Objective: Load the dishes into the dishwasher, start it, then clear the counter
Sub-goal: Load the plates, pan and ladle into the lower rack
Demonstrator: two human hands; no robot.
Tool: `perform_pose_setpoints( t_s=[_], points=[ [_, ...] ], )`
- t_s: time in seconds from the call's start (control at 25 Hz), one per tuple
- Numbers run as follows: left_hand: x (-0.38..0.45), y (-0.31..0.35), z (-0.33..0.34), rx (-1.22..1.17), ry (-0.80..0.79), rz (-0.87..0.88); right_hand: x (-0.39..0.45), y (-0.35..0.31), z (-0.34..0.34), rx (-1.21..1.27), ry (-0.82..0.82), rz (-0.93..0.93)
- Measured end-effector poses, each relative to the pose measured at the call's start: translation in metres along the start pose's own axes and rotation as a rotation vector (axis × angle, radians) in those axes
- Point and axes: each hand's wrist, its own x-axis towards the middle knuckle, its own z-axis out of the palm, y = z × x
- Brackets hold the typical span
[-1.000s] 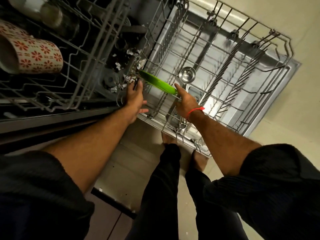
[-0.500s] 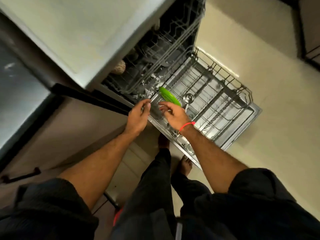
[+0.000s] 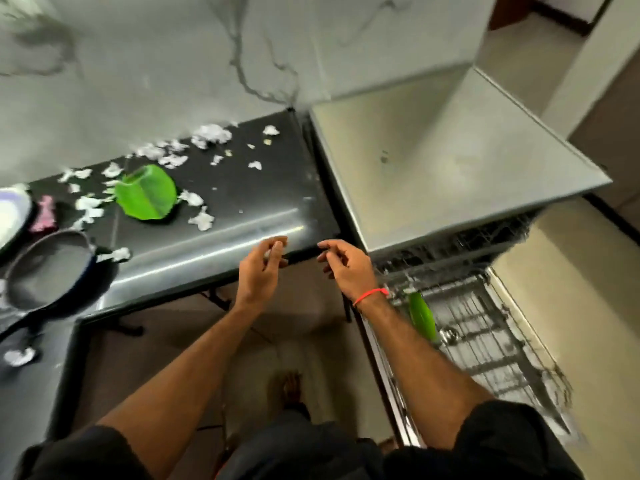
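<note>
Both hands empty, fingers loosely curled, nothing pinched as far as the blur allows. Left hand (image 3: pixel 260 268) hovers at the front edge of the dark counter (image 3: pixel 242 206); right hand (image 3: pixel 346 268) just beside it, w/ a red wrist band (image 3: pixel 370 295) on that wrist. Hands apart from each other, neither touching the counter.

Below and to the right of the right hand: dishwasher (image 3: pixel 450 168) open, lower rack (image 3: pixel 502 341) pulled out over the floor. Green plate (image 3: pixel 422 317) stands on edge in that rack, right behind the right forearm. Steel ladle bowl (image 3: pixel 449 335) sits in the rack just next to the plate.

Up and left of the left hand, on the counter: second green plate (image 3: pixel 145 195), tilted, well apart from both hands. White paper scraps (image 3: pixel 207 136) scattered all round it and along the back by the marble wall (image 3: pixel 173 64). Further left still: dark frying pan (image 3: pixel 52 268) near the counter's front, one scrap touching its rim. Beyond the pan, at the frame edge, a white dish (image 3: pixel 12 216) and sth pink (image 3: pixel 45 214) beside it — too blurred to name.

Straight under the hands: floor, and a bare foot (image 3: pixel 287 386).
</note>
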Motion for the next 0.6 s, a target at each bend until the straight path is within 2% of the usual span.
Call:
perform_pose_setpoints(
  t_s=[0.12,0.32,0.48,0.6],
  points=[
    [0.024,-0.003,-0.055,-0.064,0.161,-0.063,0.026,-0.032,0.050,0.001,-0.123,-0.030],
    [0.067,-0.059,-0.138,-0.065,0.332,-0.119,0.074,-0.059,0.154,-0.011,-0.258,0.013],
    [0.123,-0.133,-0.201,0.052,0.344,-0.264,0.117,-0.072,0.230,0.010,-0.244,0.053],
    [0.164,-0.173,-0.227,-0.185,0.327,-0.497,0.141,-0.077,0.271,-0.010,-0.244,0.090]
  ],
)
